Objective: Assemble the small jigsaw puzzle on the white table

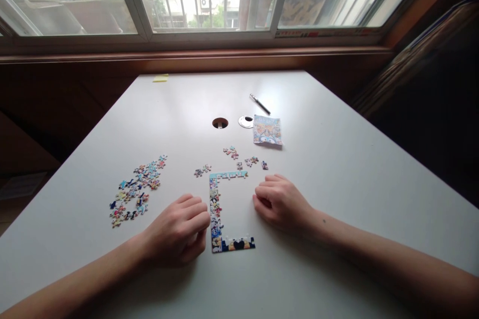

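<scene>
Puzzle border point(215, 209), three sides joined, lay between the worktop point(318, 159) side edges, open toward the right one. Left hand point(183, 227) was just left of it, right hand point(279, 200) near its open side; fingers of both curled, pressed together. Most loose pieces point(133, 192) lay toward the left edge; packet point(267, 130), pen point(261, 104) toward the far edge.

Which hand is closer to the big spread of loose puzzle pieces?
Left. The left hand is just right of the loose puzzle pieces; the right hand is farther right, past the C-shaped puzzle border.
</scene>
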### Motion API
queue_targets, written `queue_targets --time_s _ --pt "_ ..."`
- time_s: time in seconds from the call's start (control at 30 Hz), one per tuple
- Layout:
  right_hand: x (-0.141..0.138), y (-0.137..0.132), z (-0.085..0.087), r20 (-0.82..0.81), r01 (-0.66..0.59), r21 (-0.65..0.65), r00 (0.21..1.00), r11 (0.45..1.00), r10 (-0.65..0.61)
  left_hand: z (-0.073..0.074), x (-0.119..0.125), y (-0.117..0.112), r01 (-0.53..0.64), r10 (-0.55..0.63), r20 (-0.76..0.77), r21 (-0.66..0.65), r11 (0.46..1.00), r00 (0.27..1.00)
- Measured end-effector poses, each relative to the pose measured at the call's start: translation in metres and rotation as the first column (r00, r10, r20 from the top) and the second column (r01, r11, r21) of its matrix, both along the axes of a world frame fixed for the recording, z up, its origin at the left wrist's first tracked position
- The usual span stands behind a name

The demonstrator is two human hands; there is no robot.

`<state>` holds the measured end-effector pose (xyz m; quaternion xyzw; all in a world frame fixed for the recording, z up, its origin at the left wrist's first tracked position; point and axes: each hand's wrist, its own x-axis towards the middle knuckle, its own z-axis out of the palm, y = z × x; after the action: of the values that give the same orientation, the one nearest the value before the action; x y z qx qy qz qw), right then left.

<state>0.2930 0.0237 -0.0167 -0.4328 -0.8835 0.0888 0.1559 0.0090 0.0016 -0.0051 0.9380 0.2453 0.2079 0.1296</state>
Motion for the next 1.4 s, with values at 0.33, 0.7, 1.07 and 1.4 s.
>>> queue_targets --time_s 0.33,0.7,1.07,1.4 --pt "0.0 0.001 0.0 -0.001 -0.009 -0.003 1.0 1.0 0.009 0.003 0.0 0.001 0.001 -0.002 -0.033 -0.014 1.0 0.999" --pt "0.0 0.0 0.001 0.006 -0.012 0.002 1.0 1.0 0.012 0.008 -0.003 0.001 0.052 -0.057 -0.056 -0.082 0.995 0.997" --pt "0.0 0.0 0.001 0.0 -0.016 0.008 1.0 1.0 0.016 0.011 -0.005 0.004 0.095 -0.103 -0.055 -0.133 0.987 0.993" --pt "0.001 0.0 0.001 -0.004 -0.013 0.007 1.0 1.0 0.013 0.011 -0.007 0.005 0.094 -0.103 -0.05 -0.151 0.984 0.993"
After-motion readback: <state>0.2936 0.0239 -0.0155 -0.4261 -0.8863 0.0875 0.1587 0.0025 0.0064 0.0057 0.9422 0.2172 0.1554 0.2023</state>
